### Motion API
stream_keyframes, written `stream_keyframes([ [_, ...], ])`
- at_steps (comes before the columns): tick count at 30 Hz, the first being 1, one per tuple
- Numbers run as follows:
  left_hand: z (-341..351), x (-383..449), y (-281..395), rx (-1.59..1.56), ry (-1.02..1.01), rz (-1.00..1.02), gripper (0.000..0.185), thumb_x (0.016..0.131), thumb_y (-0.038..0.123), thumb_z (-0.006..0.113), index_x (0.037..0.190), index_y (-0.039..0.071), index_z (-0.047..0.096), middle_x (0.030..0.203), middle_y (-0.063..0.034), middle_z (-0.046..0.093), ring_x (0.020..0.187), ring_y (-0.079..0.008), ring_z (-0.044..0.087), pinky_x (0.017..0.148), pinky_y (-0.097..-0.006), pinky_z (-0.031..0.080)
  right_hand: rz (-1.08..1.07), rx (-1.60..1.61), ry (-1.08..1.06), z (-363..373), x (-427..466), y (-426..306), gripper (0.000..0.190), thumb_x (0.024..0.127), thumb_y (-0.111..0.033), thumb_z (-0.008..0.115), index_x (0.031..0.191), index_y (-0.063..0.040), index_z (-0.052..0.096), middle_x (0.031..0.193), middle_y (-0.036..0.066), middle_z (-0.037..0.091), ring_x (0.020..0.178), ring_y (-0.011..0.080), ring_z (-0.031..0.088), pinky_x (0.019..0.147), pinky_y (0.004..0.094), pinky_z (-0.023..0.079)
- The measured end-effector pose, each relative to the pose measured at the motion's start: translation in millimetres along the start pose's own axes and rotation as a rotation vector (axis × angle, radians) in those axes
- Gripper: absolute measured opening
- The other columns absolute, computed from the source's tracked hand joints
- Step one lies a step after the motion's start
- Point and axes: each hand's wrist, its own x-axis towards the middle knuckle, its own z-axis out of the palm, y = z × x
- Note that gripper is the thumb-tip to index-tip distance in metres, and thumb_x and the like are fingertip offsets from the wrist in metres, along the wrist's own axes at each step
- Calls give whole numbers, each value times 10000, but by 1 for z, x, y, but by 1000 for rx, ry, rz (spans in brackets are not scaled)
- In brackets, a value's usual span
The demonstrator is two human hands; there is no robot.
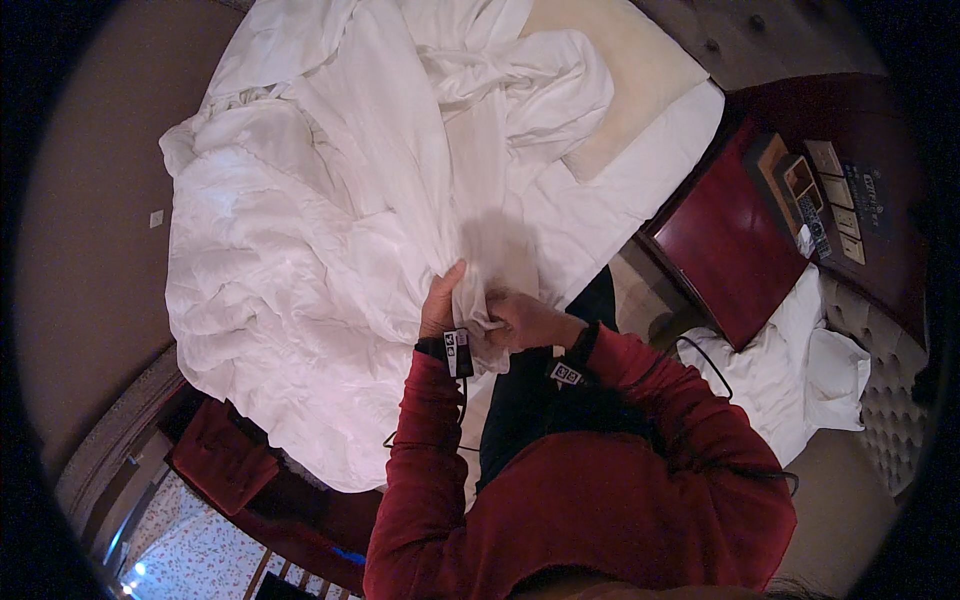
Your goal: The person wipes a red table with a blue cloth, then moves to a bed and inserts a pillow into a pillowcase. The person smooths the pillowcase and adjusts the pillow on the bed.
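Note:
A white duvet with its loose cover (300,255) lies bunched over the bed in front of me. My left hand (442,300) grips a gathered fold of the white cloth, thumb on top. Just to its right, my right hand (525,319) is curled on the same cloth at the edge nearest my body; its outline is slightly blurred. Between the two hands a strip of thin white fabric (469,296) is pulled together. Folds hide several of my fingertips. Each wrist wears a small strapped device with a cable.
At the right stands a dark red bedside table (739,232) with a wooden tray box (780,176) and a remote control (814,225). White bedding (787,375) lies below it. A cream pad (637,90) covers the far right of the bed. A red cloth (225,457) lies at lower left.

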Motion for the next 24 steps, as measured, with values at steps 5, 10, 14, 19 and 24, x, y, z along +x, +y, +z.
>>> stream_keyframes([
  [5, -2, -35, 2, -232, -33, 33, 542, 972, 402, 634, 1325, -8, 588, 1141, -155, 715, 971, -299, 711, 879, -414, 585, 297, 155, 369, -17, 5, 6, 537, 825, -318, 806, 1208, 1, 606, 1063, 192, 653, 983, 345, 654, 882, 434, 518],
  [10, -14, -37, 6, -133, -47, 48, 465, 976, 322, 623, 1278, -32, 613, 1131, -183, 714, 960, -306, 711, 846, -413, 592, 84, 58, 368, -5, 34, 14, 340, 875, -236, 790, 1090, -1, 671, 908, 133, 703, 809, 262, 681, 764, 364, 543],
  [14, -16, -29, 12, -58, 66, 130, 398, 960, 240, 644, 1241, -40, 623, 1016, -170, 724, 876, -277, 721, 764, -383, 604, 224, 112, 172, 3, 23, 10, 201, 872, -161, 713, 967, 7, 656, 917, 219, 701, 832, 360, 702, 753, 430, 543],
  [19, 10, -27, 9, -45, 110, 7, 441, 959, 280, 665, 1287, -9, 609, 1127, -154, 703, 969, -259, 710, 839, -368, 593, 55, -2, 24, 11, 5, -9, 209, 834, -143, 687, 968, 10, 637, 900, 230, 676, 840, 401, 685, 749, 465, 531],
  [24, 6, -29, 0, -7, 53, 82, 477, 984, 334, 639, 1274, -45, 624, 1173, -165, 700, 1017, -276, 697, 901, -394, 575, 111, 37, -77, 9, 12, -10, 259, 819, -193, 725, 961, 5, 639, 903, 207, 664, 869, 376, 677, 760, 459, 532],
])
